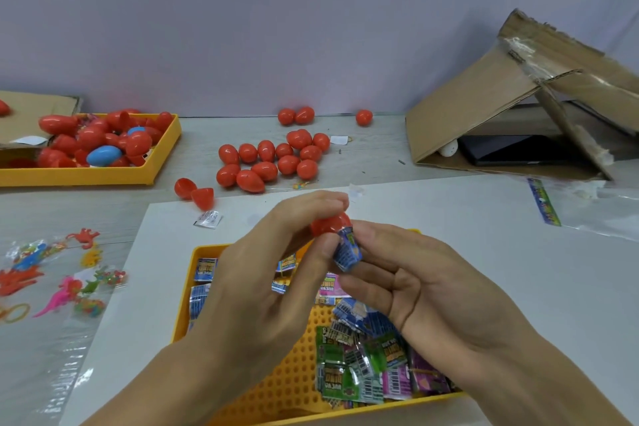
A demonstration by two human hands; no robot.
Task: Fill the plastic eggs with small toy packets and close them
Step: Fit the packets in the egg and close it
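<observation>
Holding a red egg half [330, 223] above the near yellow tray [301, 380], the left hand [269, 273] curls its fingers and thumb around the shell, while the right hand [408, 280] pinches a blue toy packet [348, 250] and has it touching the egg's open rim. Whether the packet has started to go inside is hard to tell, since the fingers hide the opening. Judging by its look, the shell is light, stiff and glossy, so it could slip or pop out under a hard squeeze; a grip around its rounded sides, clear of the rim, seems safest. The packet looks thin, crinkly and soft, likely to fold or spring back, so pushing it near its middle should seat it better than holding a corner. Below both hands, more packets [366, 363] lie heaped in the tray. Beyond the hands, a cluster of closed red eggs [273, 161] sits on the table, and two open halves [193, 192] lie just beyond and left of the left hand. Far to the left, another yellow tray [103, 176] holds more eggs.
</observation>
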